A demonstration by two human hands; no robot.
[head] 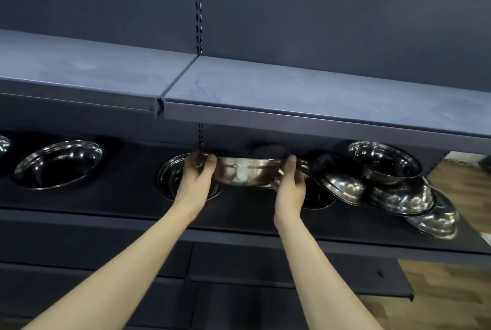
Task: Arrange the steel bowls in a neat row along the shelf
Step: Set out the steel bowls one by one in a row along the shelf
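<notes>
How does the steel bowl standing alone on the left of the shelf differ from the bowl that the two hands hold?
The left bowl rests on the shelf, untouched; the held bowl is lifted, gripped by the left hand and right hand. The left bowl shows its inside; the held bowl shows its outer wall. Both are shiny steel.

A shiny steel bowl (245,174) sits upright, lifted above the dark shelf (119,196), between other bowls.

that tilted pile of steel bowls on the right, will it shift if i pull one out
Probably. The pile of bowls leans at mixed angles, some overturned, so neighbours may slide or clatter. The polished steel looks slippery. The bowls look stiff and thin, likely light.
</notes>
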